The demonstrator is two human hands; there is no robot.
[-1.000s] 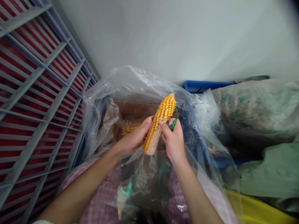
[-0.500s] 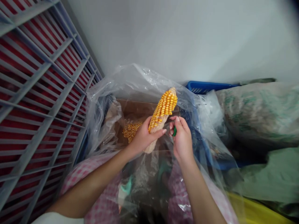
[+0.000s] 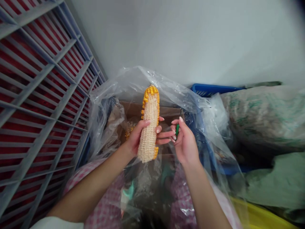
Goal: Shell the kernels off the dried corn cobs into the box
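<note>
A corn cob (image 3: 150, 127) stands nearly upright in my left hand (image 3: 137, 135), thumb across its near side and some fingers stretched out behind it. Its facing side is bare and pale; yellow kernels line the tip, both edges and a small patch at the lower right. My right hand (image 3: 186, 140) is closed round a small tool with a green handle (image 3: 177, 129) and a thin dark shaft pointing up. That tool is just right of the left fingertips, apart from the cob. Loose kernels (image 3: 129, 130) lie in the box below, partly hidden by my left hand.
A clear plastic sheet (image 3: 105, 95) drapes round the cardboard box (image 3: 130, 108). Grey slatted crates (image 3: 47, 73) rise at the left. At the right are a blue basket (image 3: 202, 87), a stuffed sack (image 3: 264, 114) and something yellow (image 3: 259, 213). A pale wall (image 3: 166, 38) stands behind.
The corn cob has turned about its length, from its kernel-covered side to its bare side, and tilted more upright, shifting left. The green-handled tool shows more clearly in my right hand.
</note>
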